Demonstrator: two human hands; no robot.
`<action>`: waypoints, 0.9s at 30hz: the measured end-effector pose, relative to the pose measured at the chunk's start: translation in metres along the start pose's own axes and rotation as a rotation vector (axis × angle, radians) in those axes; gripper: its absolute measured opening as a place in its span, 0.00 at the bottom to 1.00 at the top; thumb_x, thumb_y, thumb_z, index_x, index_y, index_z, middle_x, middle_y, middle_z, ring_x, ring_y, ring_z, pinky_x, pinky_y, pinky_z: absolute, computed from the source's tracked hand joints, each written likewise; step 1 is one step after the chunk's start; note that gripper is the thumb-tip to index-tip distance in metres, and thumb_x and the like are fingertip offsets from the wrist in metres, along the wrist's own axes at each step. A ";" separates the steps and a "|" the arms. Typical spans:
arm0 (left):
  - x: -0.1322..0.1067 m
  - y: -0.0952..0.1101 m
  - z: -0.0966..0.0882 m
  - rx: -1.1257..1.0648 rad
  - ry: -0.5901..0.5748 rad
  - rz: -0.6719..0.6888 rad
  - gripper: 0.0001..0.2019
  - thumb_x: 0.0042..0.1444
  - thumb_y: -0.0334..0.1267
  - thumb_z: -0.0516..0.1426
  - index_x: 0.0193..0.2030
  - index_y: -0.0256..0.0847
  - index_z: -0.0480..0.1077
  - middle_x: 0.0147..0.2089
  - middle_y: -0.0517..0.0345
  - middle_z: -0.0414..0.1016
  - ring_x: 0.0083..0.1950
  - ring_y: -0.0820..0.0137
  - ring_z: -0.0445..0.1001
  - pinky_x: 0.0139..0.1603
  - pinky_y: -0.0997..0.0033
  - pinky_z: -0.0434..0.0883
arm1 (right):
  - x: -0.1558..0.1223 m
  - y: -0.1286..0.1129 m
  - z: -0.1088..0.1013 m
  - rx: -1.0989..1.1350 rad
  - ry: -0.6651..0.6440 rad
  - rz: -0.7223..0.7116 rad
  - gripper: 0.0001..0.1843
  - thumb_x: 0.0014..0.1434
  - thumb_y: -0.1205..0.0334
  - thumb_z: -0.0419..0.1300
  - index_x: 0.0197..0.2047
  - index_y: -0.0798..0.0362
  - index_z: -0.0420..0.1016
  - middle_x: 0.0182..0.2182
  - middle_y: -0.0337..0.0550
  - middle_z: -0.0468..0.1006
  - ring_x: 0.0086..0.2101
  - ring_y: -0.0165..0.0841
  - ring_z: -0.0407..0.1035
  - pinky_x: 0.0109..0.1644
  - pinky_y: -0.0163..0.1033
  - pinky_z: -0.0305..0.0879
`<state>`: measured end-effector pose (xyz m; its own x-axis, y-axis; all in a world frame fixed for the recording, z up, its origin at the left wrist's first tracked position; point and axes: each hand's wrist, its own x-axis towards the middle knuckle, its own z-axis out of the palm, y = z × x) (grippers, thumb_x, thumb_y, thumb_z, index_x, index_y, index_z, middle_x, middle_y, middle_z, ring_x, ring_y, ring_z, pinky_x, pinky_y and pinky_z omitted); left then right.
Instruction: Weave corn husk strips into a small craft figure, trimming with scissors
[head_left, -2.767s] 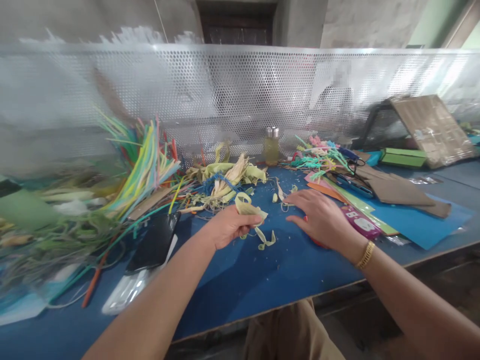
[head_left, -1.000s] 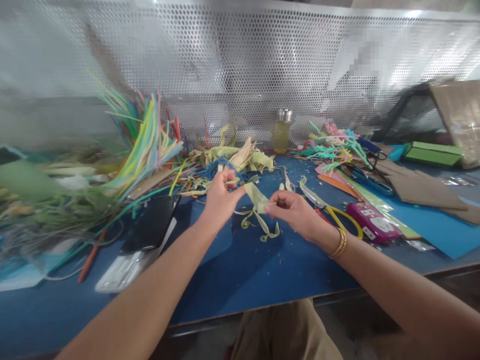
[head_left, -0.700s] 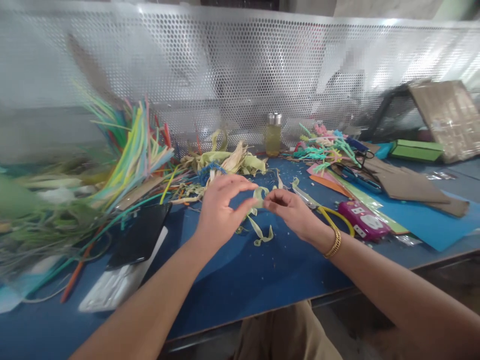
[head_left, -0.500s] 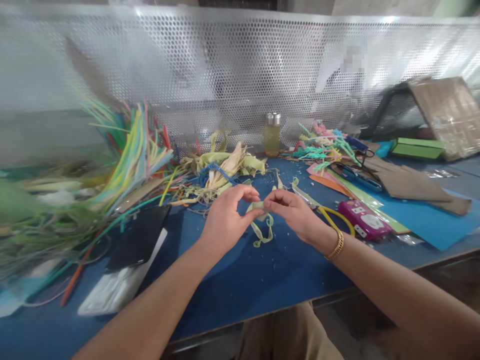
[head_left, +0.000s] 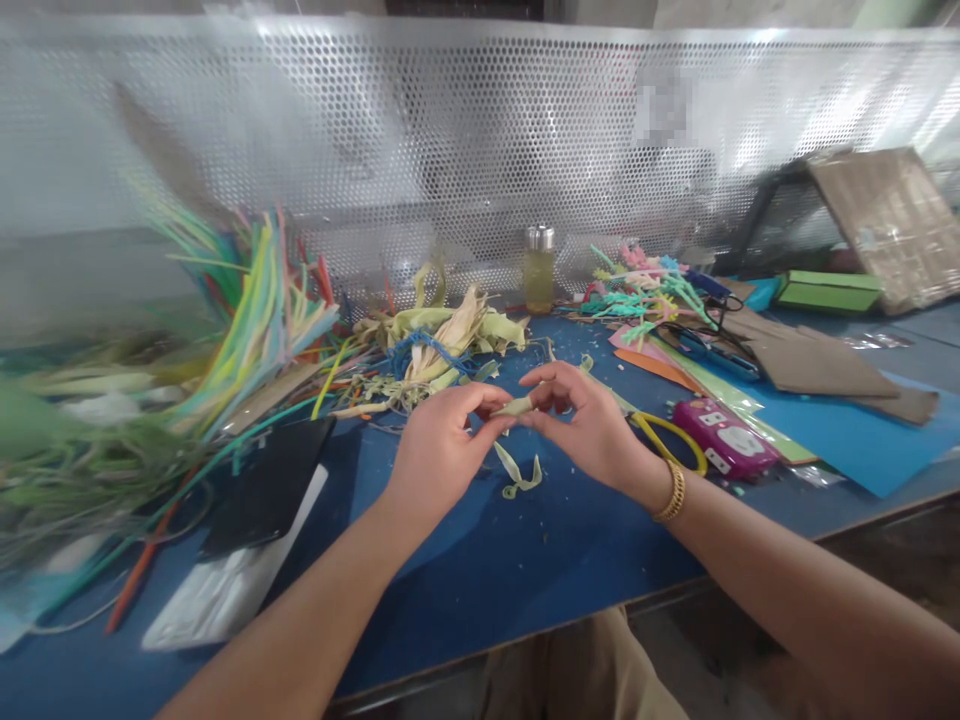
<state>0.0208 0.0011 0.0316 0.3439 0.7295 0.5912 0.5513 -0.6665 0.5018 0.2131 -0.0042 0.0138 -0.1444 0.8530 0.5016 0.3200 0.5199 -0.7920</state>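
Observation:
Both hands meet above the middle of the blue table (head_left: 480,610). Between their fingertips is a small pale green piece of corn husk (head_left: 516,407), which looks rolled or folded. My left hand (head_left: 439,435) pinches its left end with thumb and fingers. My right hand (head_left: 592,420), with a gold bracelet at the wrist, grips the other end. Just below them a curled green husk strip (head_left: 523,482) lies on the tabletop. Beyond the hands is a heap of dried corn husks (head_left: 457,335) with blue cord in it. Yellow-handled scissors (head_left: 697,460) lie to the right, partly hidden by my right hand.
A capped bottle of yellowish liquid (head_left: 539,275) stands at the back by a perforated metal screen (head_left: 480,130). To the left are colourful strips (head_left: 262,300) and a black phone-like slab (head_left: 262,490). A purple case (head_left: 726,437), cardboard (head_left: 821,365) and coloured paper lie right.
The husk piece between my fingers looks narrower and more tightly rolled. My right hand's fingers have lifted and spread slightly. The curled strip below now shows apart from the hands.

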 end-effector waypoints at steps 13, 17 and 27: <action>-0.001 0.003 -0.002 0.113 0.018 0.039 0.04 0.59 0.39 0.61 0.39 0.47 0.78 0.38 0.57 0.82 0.40 0.64 0.77 0.43 0.63 0.71 | 0.000 -0.004 -0.002 -0.370 0.037 -0.282 0.02 0.60 0.63 0.64 0.38 0.49 0.78 0.34 0.41 0.81 0.37 0.35 0.71 0.46 0.41 0.62; 0.000 0.004 -0.003 0.123 0.015 0.066 0.04 0.60 0.39 0.61 0.37 0.47 0.78 0.38 0.57 0.81 0.42 0.64 0.77 0.45 0.63 0.71 | 0.000 -0.007 -0.003 -0.381 0.030 -0.286 0.01 0.60 0.63 0.64 0.35 0.49 0.76 0.33 0.40 0.80 0.36 0.35 0.70 0.46 0.41 0.61; -0.001 0.002 0.001 -0.070 -0.020 0.010 0.05 0.62 0.36 0.57 0.40 0.44 0.75 0.36 0.57 0.79 0.36 0.68 0.77 0.39 0.68 0.73 | -0.001 -0.010 -0.002 -0.326 0.030 -0.241 0.05 0.60 0.65 0.62 0.31 0.49 0.73 0.31 0.39 0.78 0.36 0.33 0.69 0.46 0.41 0.60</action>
<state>0.0223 -0.0009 0.0312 0.3645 0.7252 0.5842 0.4933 -0.6824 0.5394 0.2116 -0.0107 0.0219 -0.2259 0.7040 0.6733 0.5612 0.6590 -0.5008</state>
